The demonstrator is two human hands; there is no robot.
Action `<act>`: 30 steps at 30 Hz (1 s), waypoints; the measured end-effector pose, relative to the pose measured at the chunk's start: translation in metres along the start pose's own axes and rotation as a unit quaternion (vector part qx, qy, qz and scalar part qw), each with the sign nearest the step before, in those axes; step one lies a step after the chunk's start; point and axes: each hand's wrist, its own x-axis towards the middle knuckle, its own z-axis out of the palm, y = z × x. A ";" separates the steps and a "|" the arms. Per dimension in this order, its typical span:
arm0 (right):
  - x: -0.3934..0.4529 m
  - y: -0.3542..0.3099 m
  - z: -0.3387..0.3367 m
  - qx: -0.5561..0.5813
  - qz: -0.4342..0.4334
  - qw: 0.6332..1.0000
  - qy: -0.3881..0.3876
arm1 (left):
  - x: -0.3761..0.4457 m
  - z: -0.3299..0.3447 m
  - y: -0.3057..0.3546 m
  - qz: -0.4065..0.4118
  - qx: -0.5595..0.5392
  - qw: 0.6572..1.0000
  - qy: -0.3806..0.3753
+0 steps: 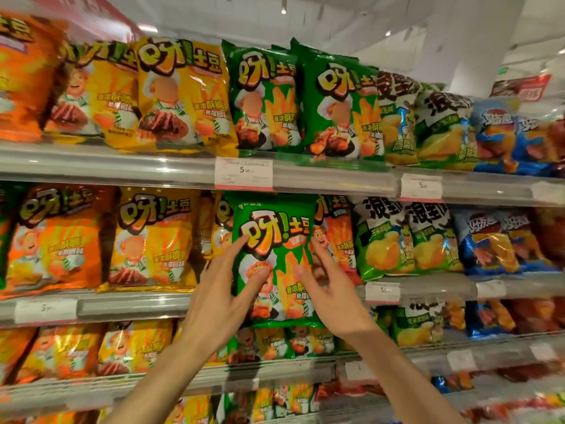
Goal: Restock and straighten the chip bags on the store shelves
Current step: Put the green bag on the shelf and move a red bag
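A green chip bag (pixel 275 228) stands upright in front of the middle shelf (pixel 131 306), its lower edge hanging below the shelf lip. My left hand (pixel 226 289) presses its left side, fingers spread on the front. My right hand (pixel 330 289) touches its right edge with fingers apart. Whether either hand truly grips the bag or only pushes on it is unclear. Behind the bag stand yellow bags (pixel 153 240) to the left and an orange-red bag (pixel 336 237) to the right.
The top shelf (pixel 336 175) carries yellow bags (pixel 183 96), green bags (pixel 339 108) and white-green bags (pixel 440 130). Blue bags (pixel 495 240) fill the right side. Lower shelves (pixel 290 367) hold more bags. White price tags (pixel 243 173) line the shelf edges.
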 end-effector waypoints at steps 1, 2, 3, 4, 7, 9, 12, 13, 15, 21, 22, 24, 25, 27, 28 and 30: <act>0.002 0.003 -0.002 -0.008 -0.007 1.000 -0.008 | -0.001 0.003 0.001 -0.005 0.002 1.000 0.005; 0.004 0.007 -0.005 -0.018 -0.013 1.000 -0.016 | -0.002 0.005 0.003 -0.010 0.004 1.000 0.010; 0.005 0.009 -0.007 -0.031 -0.023 0.999 -0.022 | -0.003 0.007 0.005 -0.014 0.008 1.000 0.015; 0.006 0.010 -0.009 -0.047 -0.033 0.998 -0.025 | -0.005 0.009 0.007 -0.019 0.010 1.000 0.019; 0.007 0.006 -0.018 -0.129 -0.060 0.989 -0.031 | -0.009 0.013 0.016 -0.036 0.004 0.999 0.040; 0.011 0.002 -0.026 -0.198 -0.098 0.975 -0.008 | -0.010 0.013 0.021 -0.047 -0.004 0.997 0.056; 0.027 0.004 -0.036 -0.275 -0.125 0.948 0.098 | -0.012 0.013 0.026 -0.053 -0.001 0.996 0.073; 0.035 0.005 -0.039 -0.293 -0.109 0.941 0.127 | -0.012 0.012 0.027 -0.055 0.007 0.995 0.078; 0.052 0.008 -0.040 -0.320 -0.055 0.935 0.141 | -0.013 0.011 0.029 -0.057 0.018 0.995 0.080; 0.086 0.016 -0.022 -0.298 0.056 0.946 0.112 | -0.013 -0.001 0.023 -0.051 0.031 0.995 0.082; 0.088 0.016 -0.019 -0.300 0.062 0.946 0.109 | -0.014 -0.003 0.022 -0.053 0.031 0.995 0.083; 0.089 0.017 -0.017 -0.298 0.070 0.945 0.113 | -0.015 -0.008 0.021 -0.056 0.033 0.994 0.087; 0.089 0.016 -0.017 -0.291 0.072 0.946 0.119 | -0.016 -0.010 0.020 -0.058 0.035 0.994 0.090; 0.092 0.014 -0.019 -0.272 0.071 0.951 0.129 | -0.017 -0.014 0.018 -0.059 0.037 0.993 0.093; 0.093 0.013 -0.022 -0.259 0.071 0.954 0.130 | -0.018 -0.016 0.017 -0.059 0.038 0.993 0.093; 0.098 0.011 -0.029 -0.221 0.070 0.965 0.123 | -0.019 -0.019 0.015 -0.056 0.040 0.993 0.092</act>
